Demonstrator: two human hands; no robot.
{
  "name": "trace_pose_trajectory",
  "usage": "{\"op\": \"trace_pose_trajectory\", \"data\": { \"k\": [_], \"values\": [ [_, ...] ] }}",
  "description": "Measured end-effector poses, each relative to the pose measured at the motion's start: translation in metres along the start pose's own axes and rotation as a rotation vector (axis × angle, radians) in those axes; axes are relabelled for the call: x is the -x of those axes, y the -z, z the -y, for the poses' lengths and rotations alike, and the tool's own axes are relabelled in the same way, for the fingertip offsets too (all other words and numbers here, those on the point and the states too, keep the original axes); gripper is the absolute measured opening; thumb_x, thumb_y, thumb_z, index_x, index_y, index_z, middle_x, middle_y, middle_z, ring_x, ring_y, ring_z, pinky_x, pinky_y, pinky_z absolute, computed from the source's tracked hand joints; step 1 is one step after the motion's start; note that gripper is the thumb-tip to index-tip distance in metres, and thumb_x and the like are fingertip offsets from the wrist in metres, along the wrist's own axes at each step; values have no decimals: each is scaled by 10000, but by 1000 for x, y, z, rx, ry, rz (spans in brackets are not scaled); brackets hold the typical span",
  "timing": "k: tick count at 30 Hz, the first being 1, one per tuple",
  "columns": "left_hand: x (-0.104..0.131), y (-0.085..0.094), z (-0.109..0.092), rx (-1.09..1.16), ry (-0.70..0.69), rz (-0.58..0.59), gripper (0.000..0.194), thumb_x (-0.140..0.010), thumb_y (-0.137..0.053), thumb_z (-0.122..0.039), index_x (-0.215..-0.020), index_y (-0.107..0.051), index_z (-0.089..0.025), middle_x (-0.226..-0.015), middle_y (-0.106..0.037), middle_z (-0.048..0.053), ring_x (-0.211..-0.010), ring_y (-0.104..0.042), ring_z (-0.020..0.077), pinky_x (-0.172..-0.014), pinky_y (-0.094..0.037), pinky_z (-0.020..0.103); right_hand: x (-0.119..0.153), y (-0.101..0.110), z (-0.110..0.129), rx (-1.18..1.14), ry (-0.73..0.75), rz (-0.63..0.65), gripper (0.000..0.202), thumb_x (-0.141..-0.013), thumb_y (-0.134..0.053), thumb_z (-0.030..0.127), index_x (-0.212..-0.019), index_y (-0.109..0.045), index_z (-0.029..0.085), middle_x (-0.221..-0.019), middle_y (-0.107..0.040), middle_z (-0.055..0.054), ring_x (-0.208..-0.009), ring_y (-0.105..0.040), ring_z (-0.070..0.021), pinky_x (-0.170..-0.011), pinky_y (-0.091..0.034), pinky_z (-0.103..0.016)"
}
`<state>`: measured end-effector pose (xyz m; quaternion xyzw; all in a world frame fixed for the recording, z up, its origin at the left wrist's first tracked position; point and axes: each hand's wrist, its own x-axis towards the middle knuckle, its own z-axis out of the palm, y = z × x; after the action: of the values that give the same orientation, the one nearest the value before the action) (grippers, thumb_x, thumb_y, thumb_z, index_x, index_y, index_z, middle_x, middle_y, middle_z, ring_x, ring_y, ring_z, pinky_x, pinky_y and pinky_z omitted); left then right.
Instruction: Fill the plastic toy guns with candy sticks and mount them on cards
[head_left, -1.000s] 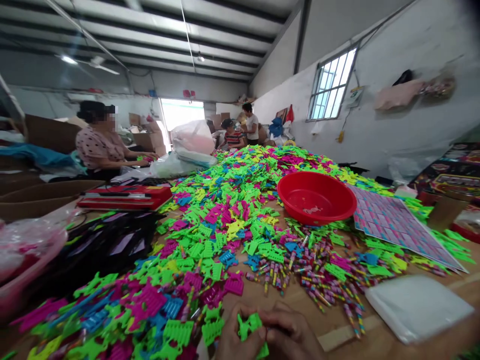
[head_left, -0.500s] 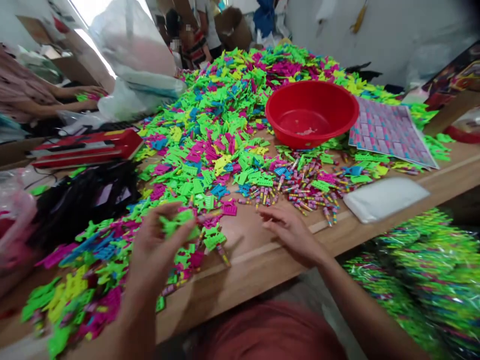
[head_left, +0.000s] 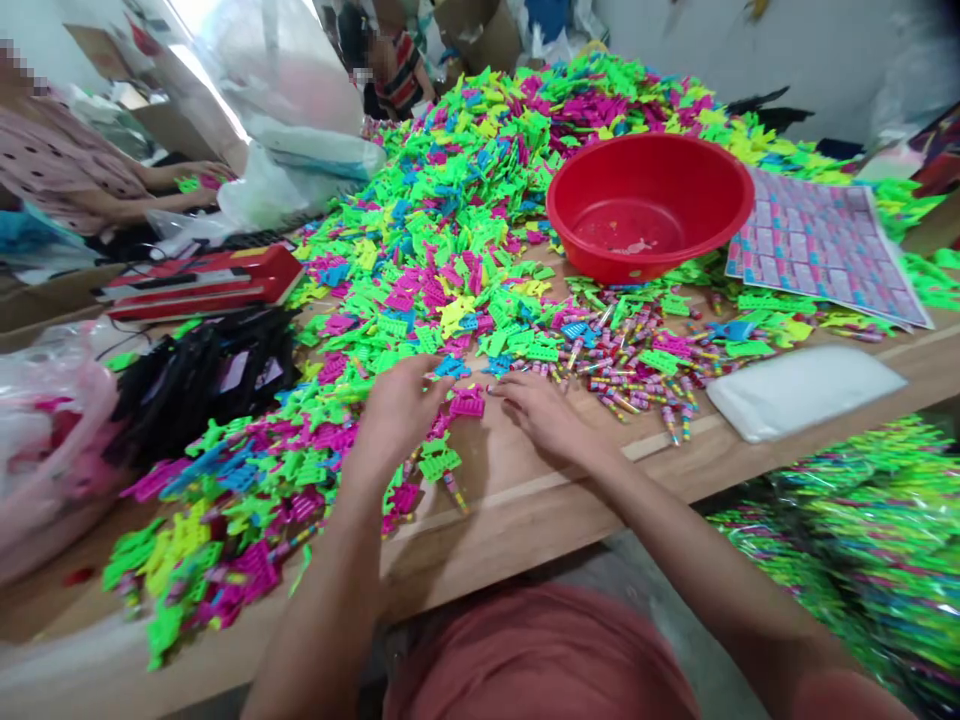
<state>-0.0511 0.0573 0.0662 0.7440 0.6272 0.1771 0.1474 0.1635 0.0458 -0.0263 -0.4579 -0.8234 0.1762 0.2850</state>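
My left hand (head_left: 397, 415) reaches over the near edge of the pile, its fingers apart beside a blue plastic piece (head_left: 452, 367). No piece shows in it. My right hand (head_left: 544, 415) is low over the wooden table (head_left: 517, 500), near a magenta piece (head_left: 466, 402); its fingers are close together, and whether they hold something small is hidden. A green piece (head_left: 438, 458) lies between my arms, with a small printed tube (head_left: 455, 492) beside it. More printed tubes (head_left: 622, 370) lie to the right of my right hand.
Behind the tubes stands a red basin (head_left: 645, 250), with printed sheets (head_left: 832, 245) at its right. A clear plastic stack (head_left: 806, 390) lies near the right edge. Black bags (head_left: 210, 375) and a red device (head_left: 202, 283) are at left. A person (head_left: 67, 170) works at far left.
The green piece and tube have left my left hand, which has moved right and forward. A green piece is now falling or hanging by my left forearm. My right hand has moved slightly left.
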Motion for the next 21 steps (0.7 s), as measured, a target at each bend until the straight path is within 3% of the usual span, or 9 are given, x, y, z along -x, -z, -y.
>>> {"op": "trace_pose_trajectory", "data": {
  "k": [3, 6, 11, 15, 18, 21],
  "values": [
    [-22, -22, -8, -137, -50, 90, 323, -957, -521, -227, -1211, -701, -139, -1175, -761, 148, -1122, -706, 280, -986, -524, 381, -13, -8, 7, 78, -9, 65, 368, -1008, -467, 42, -1289, -676, 155, -1175, -683, -122, -1074, -582, -239, -971, -438, -375],
    [-33, -35, -5, -262, -85, 148, 335, -940, -464, -135, -1166, -711, -130, -1140, -758, 167, -1115, -701, 288, -959, -510, 368, -13, -10, 9, 179, -53, 92, 392, -1011, -421, 22, -1264, -683, 165, -1089, -665, -111, -1014, -551, -239, -909, -428, -357],
    [-34, -54, 6, -400, -183, 220, 295, -927, -499, -149, -1134, -705, -106, -1162, -686, 205, -1121, -644, 310, -964, -477, 388, 6, -10, 4, 250, -60, 128, 322, -1021, -437, 69, -1049, -747, 152, -1059, -642, -129, -1009, -515, -252, -857, -410, -362],
    [-33, -63, 10, -482, -202, 247, 264, -894, -552, -164, -1100, -701, -91, -1175, -630, 201, -1148, -582, 324, -980, -453, 404, 20, -10, 3, 94, -14, 63, 272, -994, -487, 57, -1041, -726, 178, -1084, -683, -100, -1087, -527, -252, -937, -386, -393],
    [-33, -59, 10, -355, -192, 166, 220, -856, -619, -174, -1060, -680, -120, -1135, -626, 162, -1097, -577, 298, -915, -453, 377, 29, -9, 6, -75, -11, -71, 277, -1002, -458, 73, -1122, -685, 177, -1087, -685, -92, -1059, -568, -232, -941, -408, -391],
    [-29, -53, 9, -37, -163, 92, 104, -837, -677, -217, -914, -629, -167, -908, -634, 64, -888, -587, 228, -788, -435, 331, 37, -8, 9, -246, -33, -205, 312, -1031, -383, 124, -1140, -667, 188, -1021, -662, -83, -960, -595, -215, -864, -466, -364]
  ]
}}
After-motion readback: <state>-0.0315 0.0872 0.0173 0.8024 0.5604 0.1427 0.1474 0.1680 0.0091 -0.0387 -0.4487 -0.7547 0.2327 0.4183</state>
